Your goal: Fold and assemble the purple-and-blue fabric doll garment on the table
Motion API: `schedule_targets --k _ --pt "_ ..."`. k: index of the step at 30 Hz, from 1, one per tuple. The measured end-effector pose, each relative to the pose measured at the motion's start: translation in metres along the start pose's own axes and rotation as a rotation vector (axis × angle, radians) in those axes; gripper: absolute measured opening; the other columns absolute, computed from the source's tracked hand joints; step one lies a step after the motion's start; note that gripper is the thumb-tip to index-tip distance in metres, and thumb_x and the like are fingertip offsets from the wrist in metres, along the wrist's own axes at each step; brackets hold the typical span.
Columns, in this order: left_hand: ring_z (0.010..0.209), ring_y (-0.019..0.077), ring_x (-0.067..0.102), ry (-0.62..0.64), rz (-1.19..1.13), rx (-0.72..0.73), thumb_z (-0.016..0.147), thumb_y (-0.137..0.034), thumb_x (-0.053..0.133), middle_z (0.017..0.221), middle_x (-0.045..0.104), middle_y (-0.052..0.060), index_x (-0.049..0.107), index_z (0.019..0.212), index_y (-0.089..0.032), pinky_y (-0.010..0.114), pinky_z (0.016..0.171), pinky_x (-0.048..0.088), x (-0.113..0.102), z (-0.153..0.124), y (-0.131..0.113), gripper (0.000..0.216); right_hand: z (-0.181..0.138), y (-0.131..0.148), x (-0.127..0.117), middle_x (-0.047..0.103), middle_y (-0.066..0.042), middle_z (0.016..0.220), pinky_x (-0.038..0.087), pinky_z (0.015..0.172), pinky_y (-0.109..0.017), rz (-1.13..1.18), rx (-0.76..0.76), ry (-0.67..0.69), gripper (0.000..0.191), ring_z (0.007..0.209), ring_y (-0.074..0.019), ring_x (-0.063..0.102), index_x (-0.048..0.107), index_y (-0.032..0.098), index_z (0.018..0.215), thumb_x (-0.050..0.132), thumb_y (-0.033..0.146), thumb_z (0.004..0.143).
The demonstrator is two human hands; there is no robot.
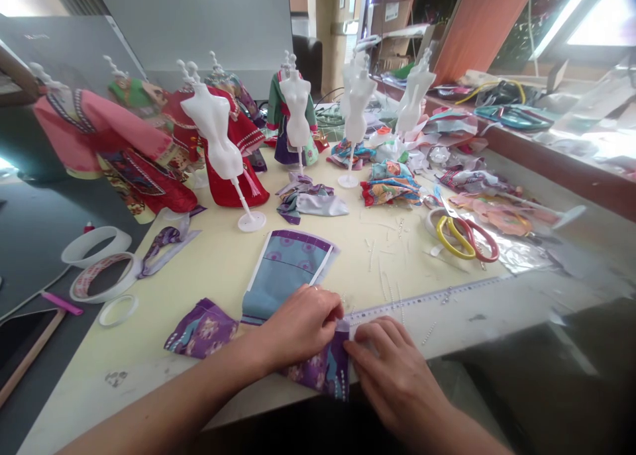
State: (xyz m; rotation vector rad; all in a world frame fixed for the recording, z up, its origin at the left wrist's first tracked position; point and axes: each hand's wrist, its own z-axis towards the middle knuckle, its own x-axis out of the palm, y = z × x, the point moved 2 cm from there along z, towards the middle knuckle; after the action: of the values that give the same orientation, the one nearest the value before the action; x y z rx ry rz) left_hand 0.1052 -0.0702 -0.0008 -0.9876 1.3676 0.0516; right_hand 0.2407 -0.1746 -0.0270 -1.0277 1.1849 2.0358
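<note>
A small blue and purple doll garment [285, 269] lies flat on the pale yellow table [209, 269], close to its front edge. My left hand [298, 326] rests on the garment's right sleeve with its fingers curled and pressed down on the purple cloth [320, 369]. My right hand [392, 369] meets it from the right, its fingertips pinching the same sleeve edge, where a row of small white beads runs. The garment's other purple sleeve [201, 329] lies spread out to the left.
White doll mannequins [218, 134] stand across the table, some dressed in red, pink and green costumes [114, 150]. Scissors with yellow and red handles [464, 236] lie at the right. Tape rolls [99, 273] sit at the left. Fabric scraps [390, 183] pile up behind. A ruler [422, 301] edges the table.
</note>
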Motion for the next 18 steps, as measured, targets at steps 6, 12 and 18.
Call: schedule_targets --k 6,12,18 --pt "0.074 0.0148 0.056 0.049 -0.08 -0.03 0.077 -0.015 0.05 0.075 0.064 -0.001 0.062 0.087 -0.02 0.027 0.072 0.039 0.0006 0.0029 0.0051 0.017 -0.0002 -0.0016 0.0022 0.049 -0.008 0.084 0.038 0.07 -0.039 0.023 0.0 0.005 0.025 0.08 -0.0216 0.042 0.059 0.015 0.101 0.042 0.009 0.084" --pt "0.078 0.0161 0.057 0.056 -0.069 -0.031 0.076 -0.016 0.054 0.076 0.066 -0.002 0.063 0.077 -0.02 0.031 0.077 0.036 0.0018 0.0009 0.0058 0.01 -0.0002 -0.0017 0.0018 0.049 -0.008 0.084 0.038 0.07 -0.039 0.034 0.001 0.002 0.026 0.08 -0.0217 0.042 0.06 0.015 0.1 0.041 0.008 0.084" --pt "0.078 0.0142 0.056 -0.017 -0.066 0.034 0.076 -0.01 0.055 0.075 0.064 -0.004 0.061 0.072 -0.019 0.03 0.077 0.033 0.0061 -0.0026 0.0069 0.011 -0.0003 -0.0021 0.0017 0.049 -0.009 0.085 0.038 0.071 -0.039 0.045 0.002 0.008 0.025 0.081 -0.0217 0.041 0.06 0.015 0.099 0.041 0.008 0.084"
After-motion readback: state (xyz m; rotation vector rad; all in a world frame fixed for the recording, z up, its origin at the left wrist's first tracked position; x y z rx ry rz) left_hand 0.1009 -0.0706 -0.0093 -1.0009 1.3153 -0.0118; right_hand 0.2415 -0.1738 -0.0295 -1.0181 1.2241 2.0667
